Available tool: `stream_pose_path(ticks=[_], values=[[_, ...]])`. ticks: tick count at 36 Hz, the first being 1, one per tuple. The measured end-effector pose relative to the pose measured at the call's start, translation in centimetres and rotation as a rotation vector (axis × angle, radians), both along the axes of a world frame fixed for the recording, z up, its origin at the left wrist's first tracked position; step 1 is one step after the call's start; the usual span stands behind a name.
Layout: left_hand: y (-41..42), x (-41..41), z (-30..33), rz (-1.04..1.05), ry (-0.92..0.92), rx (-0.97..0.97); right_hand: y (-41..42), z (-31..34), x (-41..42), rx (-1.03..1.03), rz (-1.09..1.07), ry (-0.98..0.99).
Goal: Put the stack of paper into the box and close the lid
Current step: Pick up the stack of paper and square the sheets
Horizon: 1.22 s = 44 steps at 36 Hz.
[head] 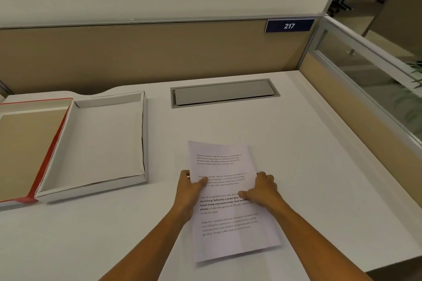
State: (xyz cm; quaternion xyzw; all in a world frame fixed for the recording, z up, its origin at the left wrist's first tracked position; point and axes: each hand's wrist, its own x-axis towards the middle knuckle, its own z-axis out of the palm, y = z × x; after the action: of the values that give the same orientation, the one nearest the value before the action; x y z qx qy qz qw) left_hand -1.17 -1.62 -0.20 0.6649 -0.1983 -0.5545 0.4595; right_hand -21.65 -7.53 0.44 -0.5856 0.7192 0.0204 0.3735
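A stack of paper [230, 232] with printed text lies in the middle of the white desk, its long side running away from me. My left hand [190, 189] grips its left edge, thumb on top of the sheets. My right hand [262, 189] holds the right edge the same way, fingers curled over it. To the left stands the shallow white box [91, 186], open and with nothing in it. Its lid [49, 153], red-edged with a tan inside, lies flat open further left and is partly cut off by the frame.
A grey cable hatch [223, 93] is set into the white desk [319, 143] behind the paper. Tan partition walls close off the back and right; a blue "217" sign [289, 26] hangs on the back one. The desk's near edge shows at bottom right.
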Motion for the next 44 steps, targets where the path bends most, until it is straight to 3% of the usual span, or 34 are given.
stream_pose_path(ticks=[4, 8, 16, 20, 31, 40, 44], values=[[0.2, -0.5, 0.1, -0.071, -0.122, -0.055, 0.2, -0.5, -0.4, -0.018, -0.023, -0.055], [0.6, -0.7, 0.4, -0.089, -0.183, -0.107, 0.9, -1.4, -1.8, -0.089, -0.046, -0.233], [1.4, -0.1, 2.9, -0.121, -0.110, -0.313, 0.8, -0.1, -3.9, -0.066, -0.366, -0.950], [1.5, 0.5, 5.6, -0.146, -0.049, -0.446, 0.5, 2.0, -3.8, 0.003, -0.302, -1.165], [1.4, 1.1, 8.1, -0.096, -0.263, -0.699, 2.6, 6.9, 0.9, -0.427, -0.193, -1.169], [2.6, 2.0, 7.0, -0.024, -0.416, -0.695, 3.9, 6.5, 2.2, -0.468, -0.135, -1.092], [2.3, 2.7, 7.0, -0.016, -0.395, -0.646, 3.8, 7.2, 1.8, -0.491, -0.113, -1.096]])
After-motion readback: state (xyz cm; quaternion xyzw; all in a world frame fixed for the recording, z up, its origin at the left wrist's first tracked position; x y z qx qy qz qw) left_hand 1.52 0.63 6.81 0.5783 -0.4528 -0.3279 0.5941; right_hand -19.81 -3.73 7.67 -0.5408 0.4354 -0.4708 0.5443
